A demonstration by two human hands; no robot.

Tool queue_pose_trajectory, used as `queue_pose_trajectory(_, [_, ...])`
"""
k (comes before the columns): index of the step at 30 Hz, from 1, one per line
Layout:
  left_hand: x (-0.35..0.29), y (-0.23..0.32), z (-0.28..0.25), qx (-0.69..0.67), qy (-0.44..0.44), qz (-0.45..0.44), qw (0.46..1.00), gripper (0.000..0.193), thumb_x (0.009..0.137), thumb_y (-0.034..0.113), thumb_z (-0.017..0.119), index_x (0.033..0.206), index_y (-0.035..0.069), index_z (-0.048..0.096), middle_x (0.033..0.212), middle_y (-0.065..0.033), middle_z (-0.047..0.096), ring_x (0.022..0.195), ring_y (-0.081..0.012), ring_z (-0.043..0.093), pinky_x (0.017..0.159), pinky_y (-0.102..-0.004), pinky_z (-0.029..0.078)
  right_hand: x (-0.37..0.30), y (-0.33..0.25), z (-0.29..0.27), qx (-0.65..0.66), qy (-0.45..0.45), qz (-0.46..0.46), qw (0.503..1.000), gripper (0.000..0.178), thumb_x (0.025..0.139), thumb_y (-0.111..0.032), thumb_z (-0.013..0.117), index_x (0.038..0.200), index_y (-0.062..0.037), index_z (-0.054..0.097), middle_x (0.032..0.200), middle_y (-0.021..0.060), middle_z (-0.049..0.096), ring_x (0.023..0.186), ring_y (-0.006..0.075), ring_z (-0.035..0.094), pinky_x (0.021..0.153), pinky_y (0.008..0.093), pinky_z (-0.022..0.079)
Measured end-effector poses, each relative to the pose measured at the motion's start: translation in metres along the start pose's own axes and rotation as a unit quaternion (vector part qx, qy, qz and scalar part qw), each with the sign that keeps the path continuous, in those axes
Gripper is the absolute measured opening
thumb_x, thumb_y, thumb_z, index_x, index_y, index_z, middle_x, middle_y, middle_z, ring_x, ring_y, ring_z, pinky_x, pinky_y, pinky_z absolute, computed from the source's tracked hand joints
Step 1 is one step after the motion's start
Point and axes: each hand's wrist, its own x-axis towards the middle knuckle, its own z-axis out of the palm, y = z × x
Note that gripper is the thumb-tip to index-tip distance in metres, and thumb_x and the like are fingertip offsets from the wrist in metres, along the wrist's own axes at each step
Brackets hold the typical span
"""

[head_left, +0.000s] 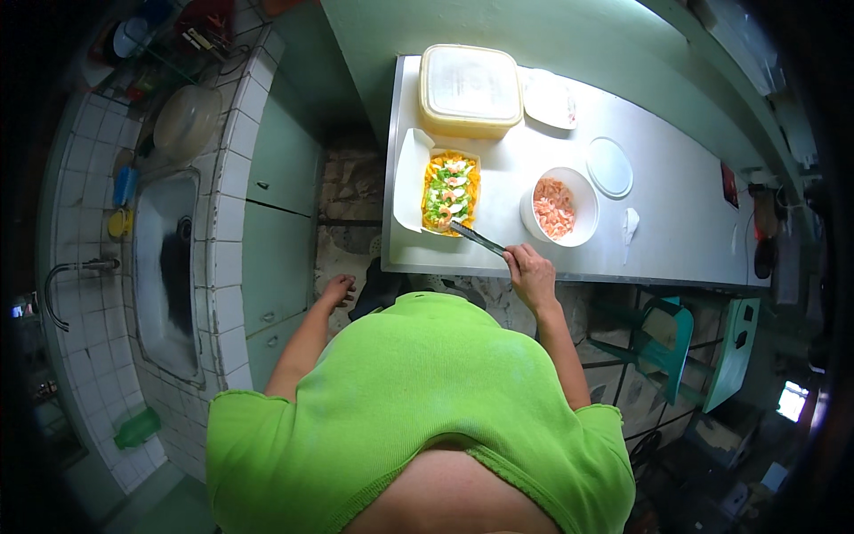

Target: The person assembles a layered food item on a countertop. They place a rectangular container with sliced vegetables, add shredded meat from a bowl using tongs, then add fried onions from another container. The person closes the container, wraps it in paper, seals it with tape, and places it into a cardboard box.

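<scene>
My right hand (532, 274) is closed around the handle end of dark tongs (480, 238). The tips of the tongs reach the near end of the food in a white takeaway box (407, 178), whose lid is folded out to the left. In the box lies an orange-yellow layer of food (474, 182) topped with chopped greens, white egg-like pieces and several shrimp. To the right stands a white round tub (527, 216) of pink shrimp (553, 209). My left hand (338, 291) hangs beside the table, holding nothing, its fingers loosely bent and apart.
Behind the box stands a large lidded yellowish container (470, 89), with a white tray (550, 100) beside it. A round lid (609, 167) and a crumpled clear plastic piece (630, 227) lie on the metal table (676, 240). A sink (165, 267) is at left, a green chair (663, 343) at right.
</scene>
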Motion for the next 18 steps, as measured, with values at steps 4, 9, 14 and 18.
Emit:
queue_pose_trajectory(4, [0.009,-0.022,-0.003,0.006,-0.008,-0.018,1.0,0.04,0.096,0.039,0.049,0.127,0.014,0.053,0.107,-0.007,0.061,0.085,-0.0215,0.061,0.075,-0.0411,0.048,-0.002,0.002,-0.002,0.033,0.003,0.02,0.999,0.017,0.091,-0.024,0.059,0.091,-0.009,0.066,0.082,0.0095,0.063,0.072,0.032,0.063,0.063,0.0412,0.049])
queue_pose_trajectory(9, [0.018,-0.053,-0.014,0.037,-0.001,-0.021,0.999,0.039,0.096,0.039,0.049,0.126,0.014,0.053,0.107,-0.0064,0.061,0.085,-0.0207,0.06,0.076,-0.0426,0.047,0.007,-0.001,-0.001,0.033,0.026,0.033,0.999,0.017,0.093,-0.025,0.056,0.093,-0.0098,0.065,0.086,0.0101,0.063,0.074,0.034,0.063,0.066,0.045,0.049])
queue_pose_trajectory(14, [0.017,-0.056,-0.014,0.009,-0.002,-0.021,1.0,0.04,0.096,0.039,0.049,0.127,0.014,0.053,0.108,-0.0056,0.061,0.084,-0.0194,0.06,0.075,-0.042,0.047,0.037,-0.006,0.008,-0.006,0.08,0.037,0.996,0.019,0.093,-0.023,0.056,0.092,-0.0066,0.066,0.083,0.0115,0.062,0.072,0.0332,0.063,0.065,0.0431,0.049])
queue_pose_trajectory(18, [0.006,-0.042,-0.009,-0.001,-0.003,-0.027,1.0,0.04,0.096,0.038,0.049,0.128,0.014,0.053,0.109,-0.0052,0.061,0.084,-0.0184,0.06,0.074,-0.0393,0.047,0.061,-0.008,0.011,-0.035,0.083,0.024,0.996,0.021,0.093,-0.023,0.056,0.091,-0.0055,0.067,0.082,0.0118,0.064,0.072,0.0326,0.064,0.065,0.0427,0.05])
